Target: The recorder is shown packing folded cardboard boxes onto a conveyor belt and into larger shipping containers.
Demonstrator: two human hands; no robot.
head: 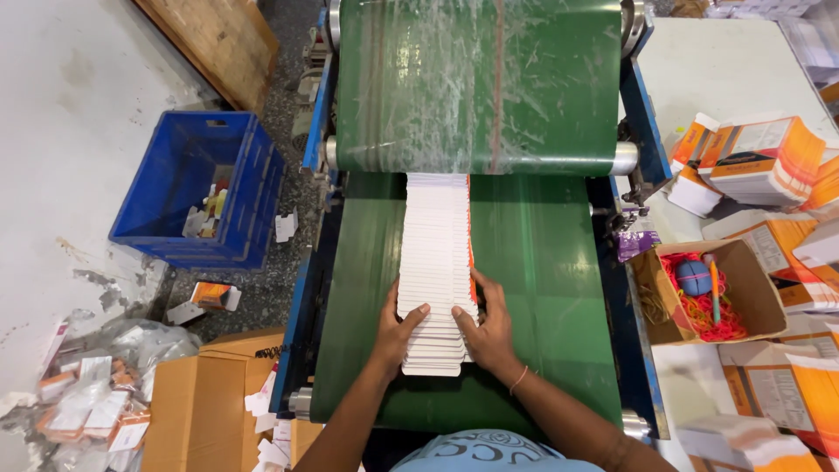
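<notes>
Hands (446, 328) apparently clasp flat cartons (434, 262).

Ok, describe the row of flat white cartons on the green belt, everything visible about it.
The row of flat white cartons is a long overlapping line of folded paperboard blanks, white on top with an orange edge showing along its right side. It lies flat down the middle of the green belt, its far end emerging from under the upper roller. The left hand and right hand press against its near end from either side, fingers resting on top.
</notes>
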